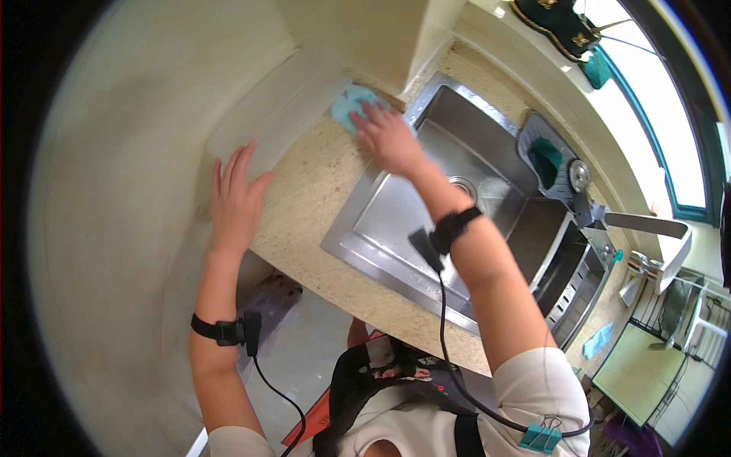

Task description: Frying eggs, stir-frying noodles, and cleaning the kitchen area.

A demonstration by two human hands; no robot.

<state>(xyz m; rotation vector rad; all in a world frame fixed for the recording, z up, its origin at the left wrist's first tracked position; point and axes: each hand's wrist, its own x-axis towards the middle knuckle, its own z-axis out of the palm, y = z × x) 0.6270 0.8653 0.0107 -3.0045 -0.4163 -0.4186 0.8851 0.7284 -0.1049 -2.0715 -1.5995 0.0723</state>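
My right hand (388,137), slightly blurred, reaches across the sink's corner with its fingers on a light blue cleaning cloth (347,108). The cloth lies bunched on the speckled beige stone countertop (308,188), in the corner by the wall. Part of it is hidden under my fingers. Fingers spread and holding nothing, my left hand (237,197) is at the wall (137,171) beside the counter's left end. Whether its palm touches the wall I cannot tell. Below my right forearm is a stainless steel sink (394,205) with a round drain (462,185).
A grey drying mat (531,128) with a dark green sponge (545,160) lies behind the sink. The faucet (645,223) stands at the right. A dish rack (697,297), pale green cutting board (639,365) and second blue cloth (597,341) are farther right. Cables run from both wrist straps.
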